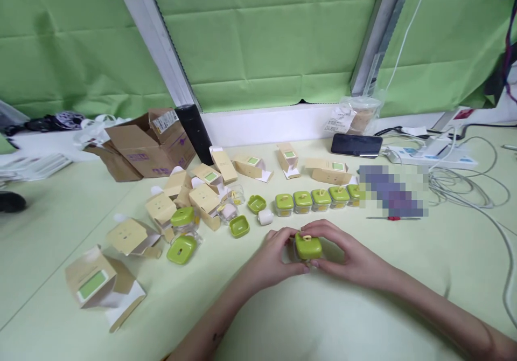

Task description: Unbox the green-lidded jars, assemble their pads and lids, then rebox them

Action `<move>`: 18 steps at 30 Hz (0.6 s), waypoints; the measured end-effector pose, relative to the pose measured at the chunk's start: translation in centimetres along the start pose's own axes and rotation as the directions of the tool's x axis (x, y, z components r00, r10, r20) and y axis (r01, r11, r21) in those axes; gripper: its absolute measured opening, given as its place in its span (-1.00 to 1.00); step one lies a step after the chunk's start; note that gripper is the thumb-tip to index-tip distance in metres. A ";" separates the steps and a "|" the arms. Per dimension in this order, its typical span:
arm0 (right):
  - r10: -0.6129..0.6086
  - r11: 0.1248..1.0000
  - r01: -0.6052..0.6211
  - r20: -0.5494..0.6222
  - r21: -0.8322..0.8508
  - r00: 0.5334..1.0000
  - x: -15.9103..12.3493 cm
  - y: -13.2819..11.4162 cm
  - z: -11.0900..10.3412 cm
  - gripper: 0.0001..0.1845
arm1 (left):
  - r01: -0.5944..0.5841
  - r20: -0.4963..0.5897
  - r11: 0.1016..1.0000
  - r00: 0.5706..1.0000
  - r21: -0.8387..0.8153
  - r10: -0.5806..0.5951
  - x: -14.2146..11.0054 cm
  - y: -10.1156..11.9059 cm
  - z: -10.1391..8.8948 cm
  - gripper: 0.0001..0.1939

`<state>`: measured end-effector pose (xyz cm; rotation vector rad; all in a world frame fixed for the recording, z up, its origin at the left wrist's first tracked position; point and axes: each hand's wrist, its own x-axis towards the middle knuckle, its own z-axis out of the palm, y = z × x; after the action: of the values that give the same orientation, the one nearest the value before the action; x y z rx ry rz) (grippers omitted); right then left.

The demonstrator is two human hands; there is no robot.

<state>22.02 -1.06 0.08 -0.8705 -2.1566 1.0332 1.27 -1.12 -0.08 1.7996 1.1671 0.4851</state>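
Observation:
A small clear jar with a green lid rests on the pale green table, gripped from both sides. My left hand wraps its fingers round the jar's left side. My right hand closes on the lid from the right and above. Behind them stands a row of several identical green-lidded jars. Loose green lids and a white insert lie to the left of the row.
Several opened tan cartons are scattered over the left half, with brown boxes and a black cylinder behind. A phone, a plastic cup, a power strip and cables lie at the back right.

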 end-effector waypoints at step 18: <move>0.051 0.993 -0.045 -0.052 0.112 0.997 0.1 0.0 0.7 -0.60 | -0.031 0.000 1.000 1.000 -0.003 0.031 0.1 -0.6 0.2 -0.52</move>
<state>21.48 -1.28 -0.28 -0.8913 -2.0213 1.1288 1.16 -1.06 -0.67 1.8176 1.1396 0.5047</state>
